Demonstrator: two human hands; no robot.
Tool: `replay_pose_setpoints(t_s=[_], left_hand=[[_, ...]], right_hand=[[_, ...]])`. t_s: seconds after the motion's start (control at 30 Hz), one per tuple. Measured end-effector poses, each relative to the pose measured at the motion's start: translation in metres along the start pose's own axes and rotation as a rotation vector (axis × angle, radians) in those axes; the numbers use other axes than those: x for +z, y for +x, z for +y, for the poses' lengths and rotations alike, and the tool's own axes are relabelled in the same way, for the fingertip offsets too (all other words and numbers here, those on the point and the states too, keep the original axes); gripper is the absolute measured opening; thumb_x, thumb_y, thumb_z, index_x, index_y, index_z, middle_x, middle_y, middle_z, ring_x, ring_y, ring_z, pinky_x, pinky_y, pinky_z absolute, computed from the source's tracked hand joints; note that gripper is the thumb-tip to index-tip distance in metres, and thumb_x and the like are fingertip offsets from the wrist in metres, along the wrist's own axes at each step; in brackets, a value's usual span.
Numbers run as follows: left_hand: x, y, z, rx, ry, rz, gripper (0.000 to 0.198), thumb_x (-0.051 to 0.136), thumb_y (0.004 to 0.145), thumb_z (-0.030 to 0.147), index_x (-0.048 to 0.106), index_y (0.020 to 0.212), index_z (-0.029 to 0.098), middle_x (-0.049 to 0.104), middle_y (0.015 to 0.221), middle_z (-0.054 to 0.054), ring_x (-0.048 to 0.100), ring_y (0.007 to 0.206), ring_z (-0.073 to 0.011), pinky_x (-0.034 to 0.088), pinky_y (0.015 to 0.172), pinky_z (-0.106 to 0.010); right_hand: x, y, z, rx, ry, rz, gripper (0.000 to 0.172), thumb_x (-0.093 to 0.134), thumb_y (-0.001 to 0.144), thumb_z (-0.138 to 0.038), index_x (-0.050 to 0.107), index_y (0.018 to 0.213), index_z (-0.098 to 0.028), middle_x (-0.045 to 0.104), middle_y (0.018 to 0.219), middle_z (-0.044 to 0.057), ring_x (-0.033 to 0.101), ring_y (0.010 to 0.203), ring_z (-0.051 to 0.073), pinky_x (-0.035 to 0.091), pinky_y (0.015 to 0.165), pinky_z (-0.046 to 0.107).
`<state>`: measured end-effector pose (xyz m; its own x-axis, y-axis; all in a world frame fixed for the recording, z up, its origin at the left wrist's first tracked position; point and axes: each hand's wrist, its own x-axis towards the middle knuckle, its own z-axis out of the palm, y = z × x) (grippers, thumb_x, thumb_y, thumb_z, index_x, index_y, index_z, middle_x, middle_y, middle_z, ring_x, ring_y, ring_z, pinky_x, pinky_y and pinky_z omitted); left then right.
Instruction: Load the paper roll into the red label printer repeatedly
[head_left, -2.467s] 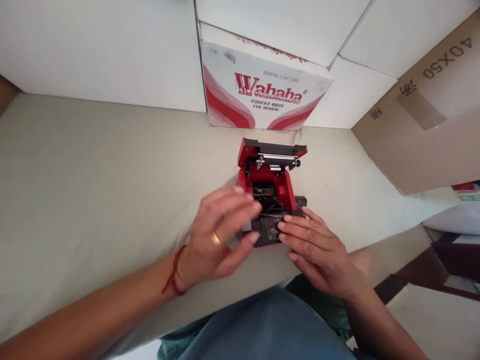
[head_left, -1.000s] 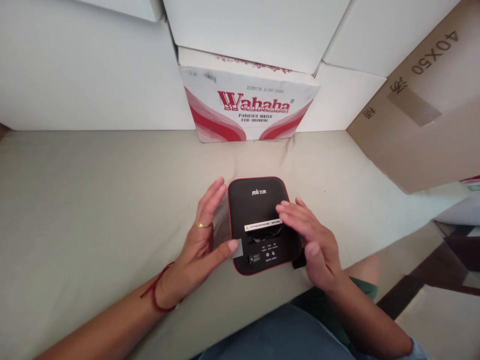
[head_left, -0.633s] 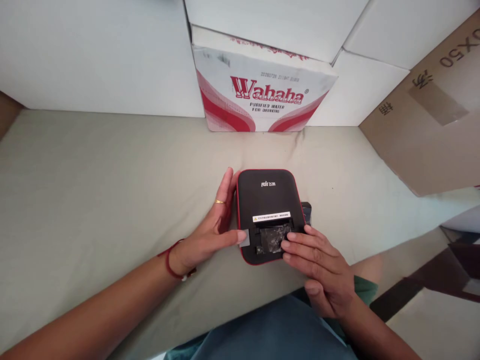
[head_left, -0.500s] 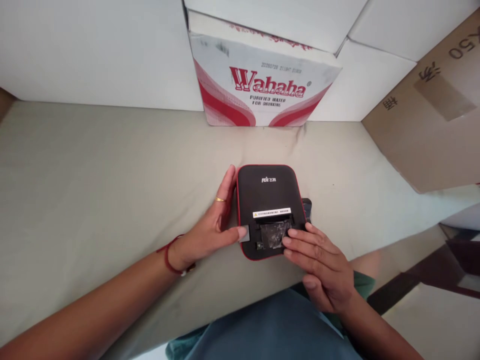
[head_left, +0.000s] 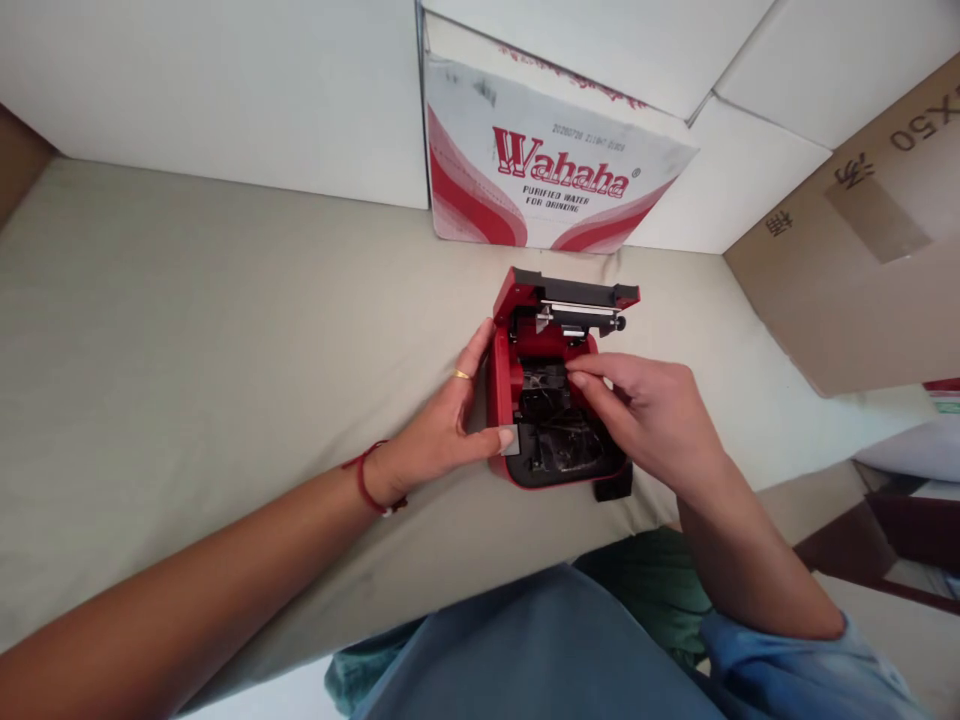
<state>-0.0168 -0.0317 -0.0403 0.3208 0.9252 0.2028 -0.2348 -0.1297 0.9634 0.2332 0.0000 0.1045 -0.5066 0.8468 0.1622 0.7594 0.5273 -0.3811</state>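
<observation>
A small red and black label printer [head_left: 504, 390] sits on the cloth-covered surface with its lid [head_left: 581, 290] raised. My left hand [head_left: 457, 420] steadies its left side, fingers along the wall and thumb on a grey tab [head_left: 511, 440]. Over the bay, my right hand [head_left: 645, 400] has thumb and forefinger pinched at the edge of a dark glossy film [head_left: 546, 378] inside. More crinkled, shiny film [head_left: 566, 445] lies over the front part. What exactly the right fingertips grip is partly hidden by them. A metal-ended roller [head_left: 589, 320] shows under the lid.
A Wahaha water carton [head_left: 559, 185] stands behind the printer among white boxes [head_left: 262, 100]. To the right is a brown cardboard box [head_left: 862, 300]. A small black block [head_left: 615, 485] lies by the printer's front right corner.
The printer's lid has gone from closed to raised. My right hand has moved from the front panel up into the bay, its fingers now pinched. My left hand keeps its hold.
</observation>
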Motion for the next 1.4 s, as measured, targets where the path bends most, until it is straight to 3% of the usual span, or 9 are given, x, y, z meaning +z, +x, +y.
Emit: replay_pose_setpoints(t_s=[0.2, 0.4, 0.53, 0.67, 0.83, 0.93, 1.03, 1.23, 1.4], left_hand=[[-0.002, 0.002, -0.002, 0.028, 0.076, 0.024, 0.135, 0.091, 0.094, 0.078, 0.01, 0.196, 0.038, 0.016, 0.206, -0.01, 0.017, 0.191, -0.0433, 0.014, 0.157, -0.066], [-0.004, 0.002, -0.012, 0.046, 0.119, 0.033, 0.136, 0.089, 0.093, 0.082, 0.013, 0.196, 0.037, 0.014, 0.206, -0.009, 0.018, 0.19, -0.0459, 0.014, 0.157, -0.069], [-0.005, 0.001, -0.013, 0.044, 0.111, 0.015, 0.134, 0.089, 0.095, 0.08, 0.01, 0.196, 0.037, 0.017, 0.206, -0.011, 0.022, 0.19, -0.0461, 0.02, 0.156, -0.072], [-0.006, 0.0, -0.009, 0.057, 0.084, 0.003, 0.127, 0.091, 0.098, 0.073, 0.015, 0.195, 0.042, 0.017, 0.206, -0.009, 0.023, 0.19, -0.046, 0.026, 0.154, -0.074], [-0.007, 0.0, -0.005, 0.047, -0.003, -0.006, 0.117, 0.093, 0.099, 0.067, 0.024, 0.192, 0.046, 0.026, 0.204, -0.007, 0.027, 0.189, -0.0442, 0.029, 0.154, -0.072], [-0.006, 0.001, -0.004, 0.064, -0.031, 0.0, 0.115, 0.095, 0.098, 0.065, 0.03, 0.191, 0.047, 0.028, 0.204, -0.005, 0.028, 0.189, -0.0436, 0.032, 0.154, -0.069], [-0.004, 0.0, 0.0, 0.054, -0.041, 0.0, 0.112, 0.094, 0.1, 0.062, 0.031, 0.191, 0.046, 0.031, 0.202, -0.006, 0.031, 0.188, -0.0438, 0.037, 0.152, -0.069], [-0.002, -0.001, 0.004, 0.027, -0.048, 0.023, 0.112, 0.093, 0.1, 0.064, 0.032, 0.191, 0.045, 0.032, 0.202, -0.007, 0.031, 0.188, -0.0448, 0.033, 0.153, -0.072], [0.0, -0.002, 0.006, -0.014, -0.116, 0.019, 0.109, 0.095, 0.099, 0.06, 0.035, 0.189, 0.044, 0.037, 0.199, -0.008, 0.035, 0.186, -0.0449, 0.035, 0.152, -0.071]], right_hand=[[0.01, 0.05, -0.029, 0.092, -0.527, -0.396, 0.021, 0.077, 0.105, -0.018, 0.089, 0.122, -0.024, 0.093, 0.12, 0.017, 0.088, 0.096, 0.036, 0.06, 0.072, 0.042], [0.011, 0.063, -0.042, 0.131, -0.586, -0.6, 0.02, 0.075, 0.107, -0.021, 0.088, 0.123, -0.02, 0.091, 0.132, 0.019, 0.087, 0.115, 0.04, 0.062, 0.081, 0.041], [-0.011, 0.038, -0.034, 0.097, -0.369, -0.479, 0.03, 0.072, 0.109, -0.025, 0.084, 0.137, -0.021, 0.089, 0.139, 0.015, 0.086, 0.115, 0.034, 0.063, 0.088, 0.04], [-0.065, -0.014, -0.008, 0.014, 0.052, -0.311, 0.033, 0.068, 0.115, -0.045, 0.084, 0.138, -0.028, 0.09, 0.124, 0.009, 0.085, 0.1, 0.026, 0.066, 0.084, 0.035], [-0.103, -0.061, 0.074, 0.302, 0.082, -0.246, 0.043, 0.075, 0.108, -0.062, 0.087, 0.134, -0.029, 0.092, 0.132, 0.009, 0.088, 0.111, 0.031, 0.071, 0.092, 0.04], [-0.084, -0.068, 0.126, 0.446, 0.089, -0.371, 0.047, 0.076, 0.102, -0.064, 0.089, 0.127, -0.027, 0.093, 0.129, 0.012, 0.088, 0.113, 0.035, 0.071, 0.099, 0.048], [-0.054, -0.064, 0.149, 0.487, 0.019, -0.331, 0.043, 0.076, 0.096, -0.055, 0.09, 0.124, -0.025, 0.092, 0.123, 0.013, 0.086, 0.098, 0.033, 0.071, 0.096, 0.05], [-0.019, -0.04, 0.126, 0.322, 0.1, -0.125, 0.041, 0.068, 0.108, -0.049, 0.089, 0.134, -0.025, 0.089, 0.128, 0.013, 0.077, 0.081, 0.024, 0.067, 0.084, 0.043], [0.013, -0.022, 0.108, 0.186, 0.175, -0.353, 0.039, 0.071, 0.102, -0.021, 0.088, 0.136, -0.028, 0.088, 0.138, 0.01, 0.084, 0.112, 0.027, 0.066, 0.101, 0.043]])
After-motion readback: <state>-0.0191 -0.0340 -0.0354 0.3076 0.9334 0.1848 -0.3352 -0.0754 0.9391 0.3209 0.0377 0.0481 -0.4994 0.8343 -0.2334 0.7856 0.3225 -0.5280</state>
